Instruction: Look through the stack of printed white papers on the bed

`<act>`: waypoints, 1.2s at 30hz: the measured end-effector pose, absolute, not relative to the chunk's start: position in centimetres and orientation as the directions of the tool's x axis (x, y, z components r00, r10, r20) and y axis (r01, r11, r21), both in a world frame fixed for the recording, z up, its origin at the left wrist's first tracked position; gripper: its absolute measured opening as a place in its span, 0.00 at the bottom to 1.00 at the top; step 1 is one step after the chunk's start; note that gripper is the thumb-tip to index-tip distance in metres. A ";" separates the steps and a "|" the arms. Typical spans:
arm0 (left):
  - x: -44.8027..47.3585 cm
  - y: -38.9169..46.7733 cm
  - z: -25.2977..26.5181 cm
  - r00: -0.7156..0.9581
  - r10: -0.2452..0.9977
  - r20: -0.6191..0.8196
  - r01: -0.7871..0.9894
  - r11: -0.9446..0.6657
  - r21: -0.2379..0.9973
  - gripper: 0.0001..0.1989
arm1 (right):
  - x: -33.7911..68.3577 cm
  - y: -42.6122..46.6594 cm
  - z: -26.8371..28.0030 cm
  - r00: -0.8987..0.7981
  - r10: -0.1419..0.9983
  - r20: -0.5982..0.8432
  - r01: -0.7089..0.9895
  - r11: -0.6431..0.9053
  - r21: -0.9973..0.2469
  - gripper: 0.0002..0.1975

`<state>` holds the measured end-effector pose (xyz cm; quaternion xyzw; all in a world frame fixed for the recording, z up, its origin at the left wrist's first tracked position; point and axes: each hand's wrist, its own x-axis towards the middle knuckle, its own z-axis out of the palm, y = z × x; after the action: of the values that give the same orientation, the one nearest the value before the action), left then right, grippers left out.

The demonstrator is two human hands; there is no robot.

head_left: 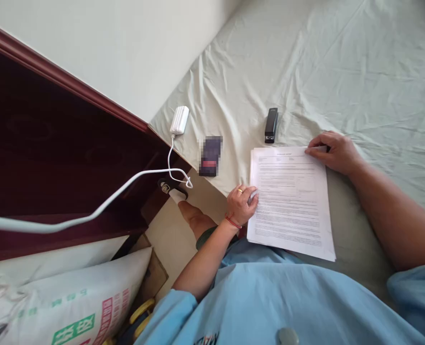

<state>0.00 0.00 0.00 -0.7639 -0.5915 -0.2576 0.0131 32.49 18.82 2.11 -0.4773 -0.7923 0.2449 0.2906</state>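
A stack of printed white papers (291,201) lies on the pale green bed sheet (305,72) in front of me. My left hand (241,204) pinches the stack's left edge, fingers closed on the sheets. My right hand (334,151) rests on the stack's top right corner, fingertips pressing the paper. A black stapler (271,125) lies on the sheet just beyond the papers, apart from both hands.
A dark phone (210,156) lies left of the papers. A white power bank (179,120) with a white cable (90,213) sits at the bed's corner. A dark red headboard (54,143) stands left. A printed sack (72,297) lies below on the floor, near my foot in a sandal (183,203).
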 end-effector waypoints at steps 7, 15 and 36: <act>0.0 0.0 0.3 0.167 0.896 0.411 0.898 -0.310 0.313 0.11 | 32.8 19.0 1.8 -0.355 0.911 0.211 0.637 0.401 -0.659 0.12; 0.0 0.0 0.2 0.183 0.883 0.433 0.892 -0.334 0.304 0.11 | 32.8 18.8 2.0 -0.284 0.944 0.167 0.649 0.317 -0.691 0.17; 0.3 0.3 0.5 0.188 0.819 0.542 0.870 -0.395 0.295 0.07 | 32.3 17.8 4.1 -0.138 0.988 0.072 0.497 0.131 -0.858 0.15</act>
<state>0.30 0.28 0.50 -0.7698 -0.5486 -0.3239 0.0394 32.27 17.81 4.07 -0.5569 -0.6668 0.3524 0.3480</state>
